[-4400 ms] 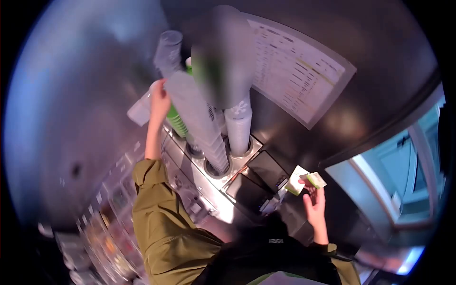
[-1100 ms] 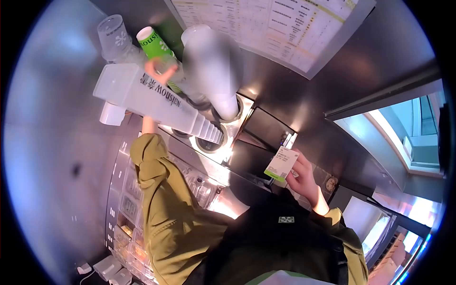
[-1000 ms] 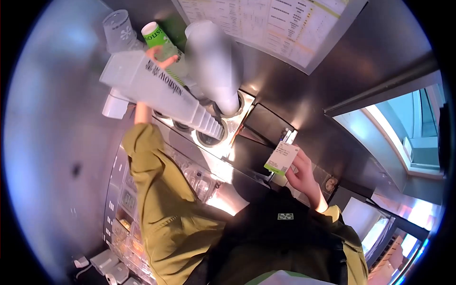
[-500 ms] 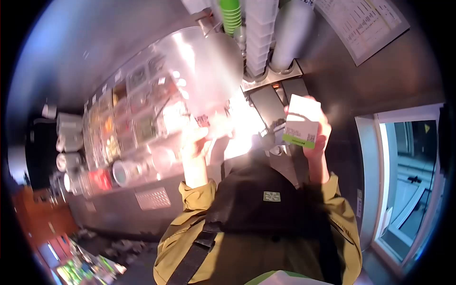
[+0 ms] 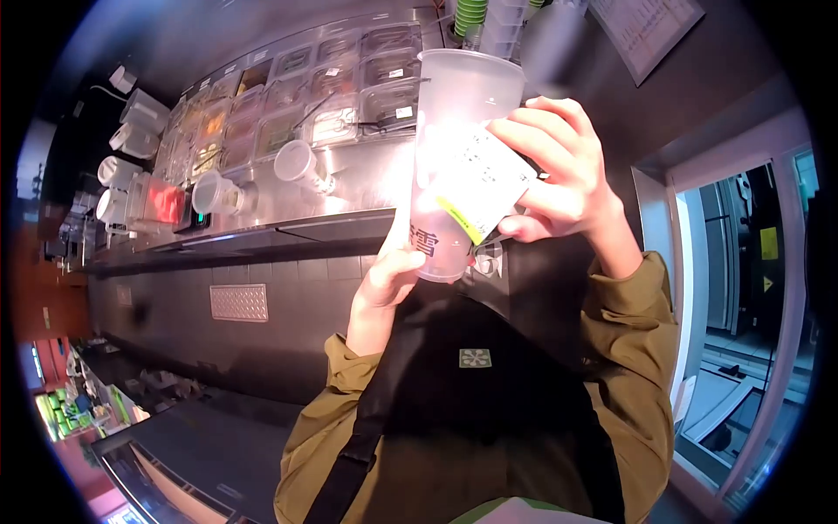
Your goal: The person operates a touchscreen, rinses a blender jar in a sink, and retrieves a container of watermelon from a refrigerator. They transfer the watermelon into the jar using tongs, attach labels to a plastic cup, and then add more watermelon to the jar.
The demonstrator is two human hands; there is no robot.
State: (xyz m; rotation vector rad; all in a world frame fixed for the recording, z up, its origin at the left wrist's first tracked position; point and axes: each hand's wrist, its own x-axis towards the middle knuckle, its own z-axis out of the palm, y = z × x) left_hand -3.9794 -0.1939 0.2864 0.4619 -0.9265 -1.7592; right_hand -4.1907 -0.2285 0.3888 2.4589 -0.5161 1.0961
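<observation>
A tall frosted plastic cup (image 5: 471,80) with dark printed characters is in front of my chest, its wide mouth pointing up and away. My left hand (image 5: 387,281) is wrapped round its lower left side; part of those fingers is behind the cup. In my right hand (image 5: 567,162) is a white label (image 5: 491,179) with a green strip and small print. It lies over the cup's right side, my right fingers on its upper and right edges. Bright glare washes out part of the cup and label.
Covered ingredient containers (image 5: 288,96) stand in rows on the steel counter (image 5: 371,170). Two plastic cups, one nearer (image 5: 301,164) and one farther left (image 5: 216,192), are at its front edge. Stacked green cups (image 5: 470,19) stand behind. A framed opening (image 5: 676,192) is at right.
My right hand has brought the label leftward onto the cup. The cup shows clearly now, upright before me, and the view has shifted so that more of the counter front is seen.
</observation>
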